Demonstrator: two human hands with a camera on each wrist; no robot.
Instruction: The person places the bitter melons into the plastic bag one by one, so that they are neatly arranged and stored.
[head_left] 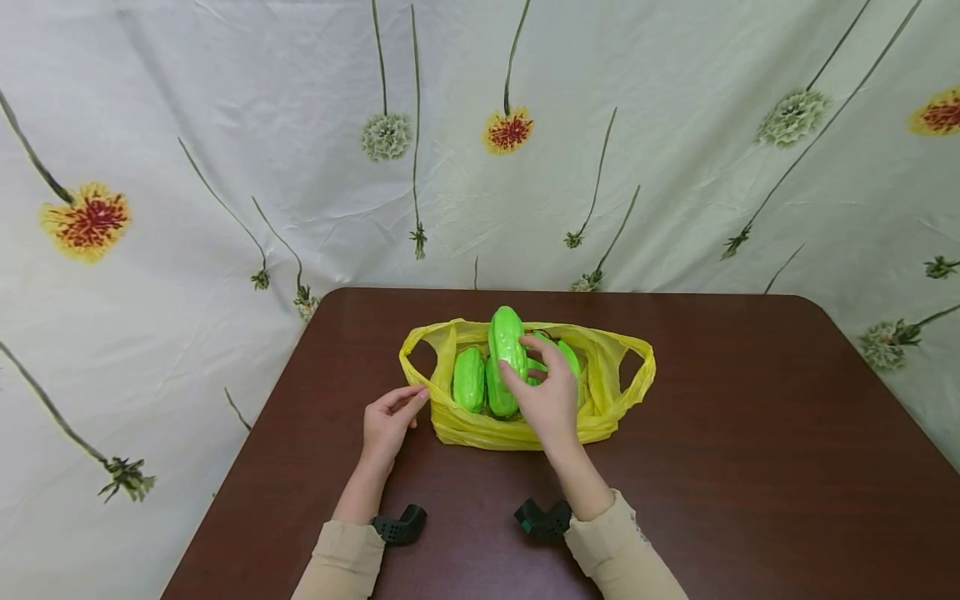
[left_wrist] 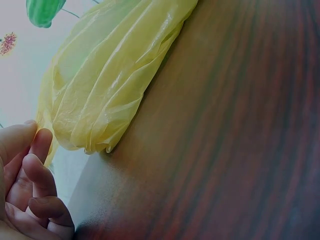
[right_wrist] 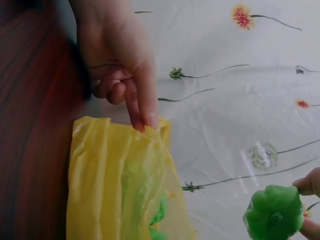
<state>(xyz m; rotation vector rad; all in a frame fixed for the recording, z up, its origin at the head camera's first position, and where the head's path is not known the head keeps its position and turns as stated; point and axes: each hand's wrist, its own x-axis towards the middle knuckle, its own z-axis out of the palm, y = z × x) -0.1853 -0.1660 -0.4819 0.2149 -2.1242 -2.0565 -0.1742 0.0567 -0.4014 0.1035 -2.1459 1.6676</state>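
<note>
A yellow plastic bag (head_left: 480,435) stands with its mouth wide open on the table. My left hand (head_left: 387,423) pinches the rim of the bag by its left handle between thumb and forefinger; the left wrist view shows the other fingers loosely curled. Over the bag, my right hand (head_left: 550,396) grips a ridged, cucumber-like green vegetable (head_left: 507,333) between thumb and fingers. The right wrist view catches its lobed end (right_wrist: 274,212) above the bag's rim. Several similar green vegetables lie inside, one at the left (head_left: 468,381), others partly hidden by my right hand.
The dark brown wooden table (head_left: 750,433) spreads around the bag. Behind it hangs a white cloth (head_left: 675,83) printed with flowers. A black wrist camera (head_left: 401,525) sits on my left wrist, another black camera (head_left: 543,518) on my right.
</note>
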